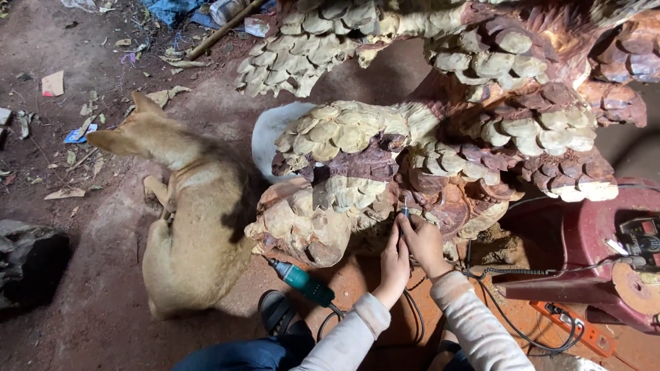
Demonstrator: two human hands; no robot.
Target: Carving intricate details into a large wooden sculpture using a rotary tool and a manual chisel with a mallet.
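Both sets of fingers pinched a thin carving tool [405, 209], its tip pressed against the carved wood [426, 158] low on its front. The right hand [424, 242] gripped it; the left hand [395, 264] steadied alongside. Fine detailing looked under way, calling for small controlled strokes. A green grinder [300, 279] lay idle beside a dog [189, 213]. No containers showed

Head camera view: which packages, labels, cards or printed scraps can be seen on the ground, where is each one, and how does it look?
Blue printed scrap: on the dirt left of the dog's head, flat, blue and white.
Pale card: upper left on the dirt, roughly square, tan with a reddish edge.
Small package: top centre beside a stick, boxy, white and red.
Crumpled blue plastic: top edge, irregular, blue.
No screens or signs are visible.
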